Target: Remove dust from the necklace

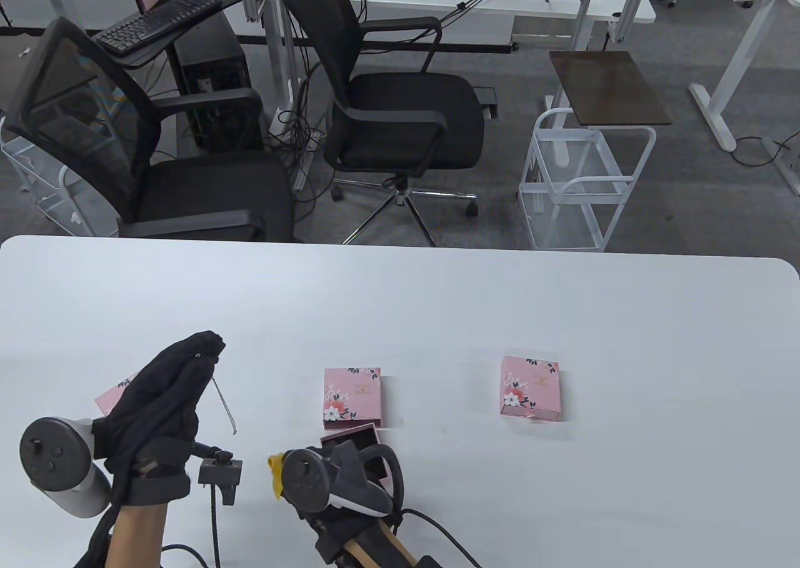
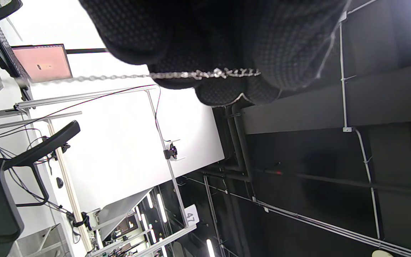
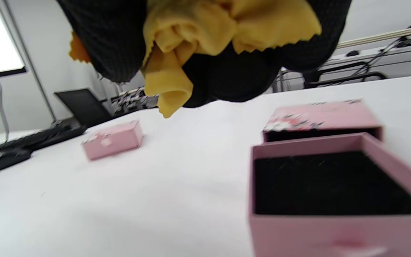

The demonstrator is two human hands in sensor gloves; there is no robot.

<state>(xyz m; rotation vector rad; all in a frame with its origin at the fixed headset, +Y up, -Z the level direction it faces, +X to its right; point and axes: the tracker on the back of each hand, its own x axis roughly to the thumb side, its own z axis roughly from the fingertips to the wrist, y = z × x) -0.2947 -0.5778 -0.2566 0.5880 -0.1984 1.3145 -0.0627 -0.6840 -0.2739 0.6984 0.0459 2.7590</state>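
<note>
My left hand [image 1: 201, 350] is raised above the table's left side and pinches a thin silver necklace [image 1: 225, 405], whose chain hangs down from the fingertips. Seen from the left wrist, the chain [image 2: 198, 74] runs across the gloved fingers [image 2: 212, 39]. Near the front edge, my right hand [image 1: 340, 475] grips a crumpled yellow cloth [image 1: 275, 469]; in the right wrist view the cloth [image 3: 191, 32] is bunched in the fingers [image 3: 112, 53]. An open pink drawer tray [image 3: 334, 185] with a black lining lies empty just by the right hand.
The tray's flowered pink sleeve [image 1: 352, 397] lies behind it. A second pink box [image 1: 532, 387] sits to the right, and a third [image 1: 115, 397] is partly hidden under my left hand. Office chairs [image 1: 400, 118] stand beyond the table's far edge.
</note>
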